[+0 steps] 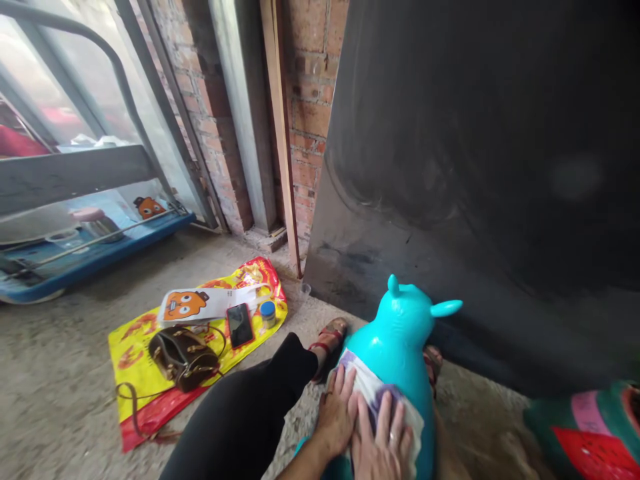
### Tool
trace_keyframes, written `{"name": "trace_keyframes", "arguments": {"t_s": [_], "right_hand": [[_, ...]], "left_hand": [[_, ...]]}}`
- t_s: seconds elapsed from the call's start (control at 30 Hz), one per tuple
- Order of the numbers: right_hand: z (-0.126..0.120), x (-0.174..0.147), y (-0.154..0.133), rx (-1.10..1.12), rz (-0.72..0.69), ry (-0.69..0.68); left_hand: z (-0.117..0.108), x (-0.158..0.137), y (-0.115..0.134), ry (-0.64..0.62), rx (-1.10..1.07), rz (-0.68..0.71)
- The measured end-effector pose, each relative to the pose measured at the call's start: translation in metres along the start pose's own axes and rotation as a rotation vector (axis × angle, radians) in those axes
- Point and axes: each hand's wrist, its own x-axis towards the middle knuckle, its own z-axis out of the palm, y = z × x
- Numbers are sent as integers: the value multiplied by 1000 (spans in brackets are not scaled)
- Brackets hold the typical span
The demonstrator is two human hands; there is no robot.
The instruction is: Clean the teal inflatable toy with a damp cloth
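A glossy turquoise inflatable animal point(400, 333) with small ears stands between my legs, its head toward the dark panel. Across its back lies a white and purple cloth point(367, 383). My left hand point(340, 413) rests flat on the cloth's left part, fingers stretched out. Beside it, my right hand point(383, 437) presses flat on the cloth with fingers spread, a ring on one finger. The two hands nearly touch. Part of the cloth is hidden beneath them.
On the floor at left, a yellow and red plastic bag point(135, 363) carries a brown handbag point(183, 357), a phone point(240, 327), a blue-lidded jar point(268, 315) and a white printed bag point(200, 303). A blue trolley point(150, 233) stands behind. A dark panel point(450, 167) leans ahead; a green container point(560, 427) sits right.
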Motion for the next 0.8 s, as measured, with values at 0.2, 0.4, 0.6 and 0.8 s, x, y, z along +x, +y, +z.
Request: {"name": "trace_keyframes", "arguments": {"t_s": [0.2, 0.4, 0.6, 0.8], "right_hand": [[-16, 65, -6, 153, -3, -133], [-15, -31, -4, 172, -51, -147], [-38, 22, 4, 307, -151, -300], [-29, 145, 5, 395, -221, -284]], "left_hand": [[-7, 36, -6, 32, -93, 38], [26, -37, -32, 140, -100, -65], [29, 0, -43, 194, -346, -108], [5, 53, -30, 159, -456, -58]]}}
